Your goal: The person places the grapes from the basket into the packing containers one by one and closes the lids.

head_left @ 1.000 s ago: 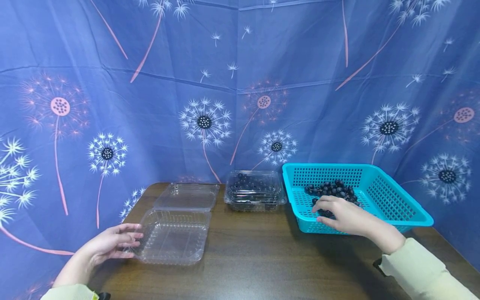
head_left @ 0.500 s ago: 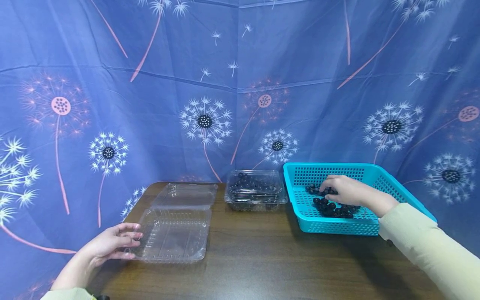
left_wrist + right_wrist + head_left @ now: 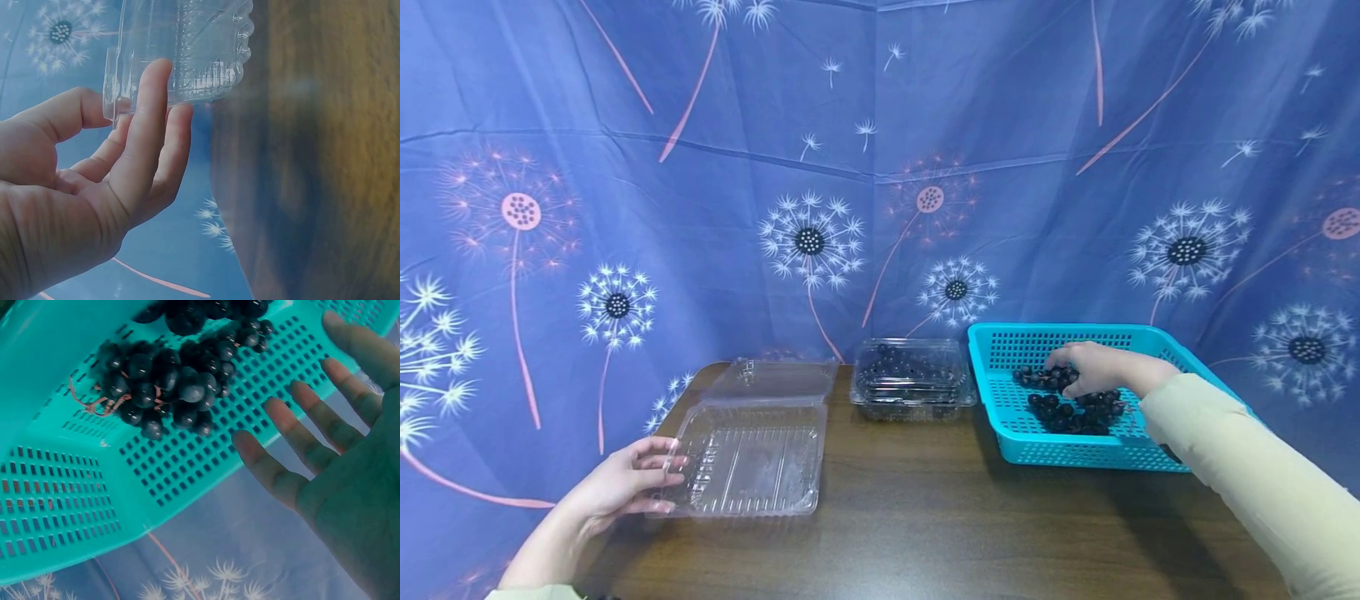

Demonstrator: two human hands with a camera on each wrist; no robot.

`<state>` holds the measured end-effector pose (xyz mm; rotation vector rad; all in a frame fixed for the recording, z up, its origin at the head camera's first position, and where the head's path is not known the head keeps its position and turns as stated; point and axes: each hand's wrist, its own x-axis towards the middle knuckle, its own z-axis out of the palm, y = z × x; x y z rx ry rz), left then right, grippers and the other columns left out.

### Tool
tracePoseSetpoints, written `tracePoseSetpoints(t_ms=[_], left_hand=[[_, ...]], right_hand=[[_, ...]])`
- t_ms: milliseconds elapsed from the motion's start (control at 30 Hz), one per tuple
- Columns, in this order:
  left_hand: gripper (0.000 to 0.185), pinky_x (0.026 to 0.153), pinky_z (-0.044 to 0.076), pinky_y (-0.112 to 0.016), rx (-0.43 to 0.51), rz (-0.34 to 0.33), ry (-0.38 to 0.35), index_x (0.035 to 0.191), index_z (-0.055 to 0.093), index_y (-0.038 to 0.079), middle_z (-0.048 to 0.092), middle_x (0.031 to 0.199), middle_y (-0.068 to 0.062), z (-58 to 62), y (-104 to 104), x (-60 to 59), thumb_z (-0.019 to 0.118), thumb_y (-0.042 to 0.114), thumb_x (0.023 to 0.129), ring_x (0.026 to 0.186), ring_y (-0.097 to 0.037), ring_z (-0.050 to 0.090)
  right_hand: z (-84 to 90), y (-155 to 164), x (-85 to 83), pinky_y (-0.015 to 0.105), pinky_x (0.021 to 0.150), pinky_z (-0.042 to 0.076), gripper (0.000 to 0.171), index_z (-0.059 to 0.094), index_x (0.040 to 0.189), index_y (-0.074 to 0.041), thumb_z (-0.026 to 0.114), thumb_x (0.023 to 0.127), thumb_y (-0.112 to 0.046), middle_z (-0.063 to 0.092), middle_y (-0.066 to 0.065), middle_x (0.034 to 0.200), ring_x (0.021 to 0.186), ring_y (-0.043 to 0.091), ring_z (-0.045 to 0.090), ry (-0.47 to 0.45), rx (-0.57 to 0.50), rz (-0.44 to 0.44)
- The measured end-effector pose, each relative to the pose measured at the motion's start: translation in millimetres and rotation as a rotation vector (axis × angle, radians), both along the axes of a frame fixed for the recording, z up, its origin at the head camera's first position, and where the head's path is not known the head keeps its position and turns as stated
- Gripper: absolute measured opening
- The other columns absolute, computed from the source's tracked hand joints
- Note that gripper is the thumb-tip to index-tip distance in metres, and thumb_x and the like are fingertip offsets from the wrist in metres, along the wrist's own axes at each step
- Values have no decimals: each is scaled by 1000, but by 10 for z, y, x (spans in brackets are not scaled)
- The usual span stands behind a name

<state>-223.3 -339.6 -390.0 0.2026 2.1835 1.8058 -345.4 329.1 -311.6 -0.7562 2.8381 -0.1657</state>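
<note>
At the left of the table, my left hand (image 3: pixel 632 483) grips the left edge of a hinged clear plastic clamshell box (image 3: pixel 756 467). The box lies open with its lid (image 3: pixel 771 382) folded back, and its tray is tilted. In the left wrist view, my left thumb and fingers (image 3: pixel 150 125) straddle the rim. My right hand (image 3: pixel 1097 368) is over the turquoise basket (image 3: pixel 1097 452), close to the dark grapes (image 3: pixel 1078 414). The right wrist view shows its fingers (image 3: pixel 262 459) straight and spread, with bunches of grapes (image 3: pixel 165 381) beside them.
Between the box and the basket stands a second clear clamshell (image 3: pixel 912 379), closed, with dark grapes inside. A blue curtain (image 3: pixel 880 167) with dandelion prints hangs behind the brown wooden table (image 3: pixel 925 517).
My right hand has moved from the front bunch toward the basket's back, uncovering the front grapes. My left hand has tilted the box up and shifted it slightly.
</note>
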Motion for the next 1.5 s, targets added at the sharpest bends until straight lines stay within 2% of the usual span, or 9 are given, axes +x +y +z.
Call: tracePoseSetpoints(t_ms=[200, 400, 700, 833, 933, 1167, 1300, 1367, 1500], left_hand=[[43, 77, 55, -48, 15, -2, 84, 129, 34, -4, 59, 116, 1, 127, 77, 53, 55, 4, 92, 99, -12, 62], [41, 76, 55, -48, 14, -15, 160, 129, 35, -2, 59, 118, 1, 269, 211, 111, 54, 4, 92, 100, -10, 63], [47, 73, 56, -47, -32, 2, 208, 130, 32, -7, 57, 123, -16, 455, 468, 183, 56, 3, 91, 99, -11, 63], [53, 73, 56, -46, -52, 23, 214, 133, 29, -10, 47, 129, -33, 510, 594, 183, 57, 4, 90, 101, -15, 62], [53, 73, 57, -45, -59, 31, 212, 133, 30, -9, 40, 132, -37, 545, 690, 161, 57, 4, 90, 104, -20, 61], [51, 71, 57, -44, -50, 36, 196, 133, 33, -7, 42, 131, -35, 571, 902, 130, 57, 3, 89, 107, -30, 59], [50, 72, 57, -44, -28, 34, 193, 132, 34, -6, 43, 131, -35, 550, 1019, 130, 57, 3, 89, 109, -34, 57], [50, 72, 57, -44, -14, 27, 193, 132, 34, -6, 42, 131, -35, 533, 1077, 123, 57, 2, 89, 110, -36, 56], [50, 71, 57, -43, 1, 15, 191, 132, 34, -7, 42, 131, -35, 486, 1188, 91, 56, 2, 89, 111, -38, 55]], right_hand=[[-97, -16, -7, 57, 85, 45, 62, 50, 131, -5, 75, 79, -28, 46, 28, 132, 118, 49, 44, -94, 18, 0], [-173, 32, 47, 65, 89, 39, 73, 41, 139, -9, 76, 77, -28, 29, 33, 143, 127, 55, 28, -153, 17, -38], [-306, 97, 52, 63, 85, 44, 81, 34, 143, -12, 78, 76, -23, 18, 37, 145, 127, 59, 23, -185, 3, -30], [-341, 102, 66, 64, 85, 43, 81, 33, 144, -11, 77, 77, -22, 19, 37, 145, 129, 59, 21, -165, 0, -15], [-371, 103, 85, 65, 86, 42, 82, 32, 144, -11, 78, 76, -21, 18, 37, 146, 130, 60, 16, -159, -6, -14], [-467, 113, 119, 48, 75, 48, 83, 29, 145, -11, 73, 76, -1, 16, 37, 146, 129, 61, 13, -214, -31, -31], [-510, 130, 142, 41, 66, 47, 84, 27, 146, -10, 65, 75, 12, 14, 38, 146, 129, 61, 13, -228, -58, -26], [-532, 141, 151, 34, 56, 43, 86, 26, 147, -11, 61, 74, 16, 13, 38, 146, 128, 62, 15, -243, -78, -29], [-574, 158, 162, 28, 47, 38, 87, 23, 148, -15, 57, 75, 19, 10, 38, 147, 127, 61, 22, -259, -101, -41]])
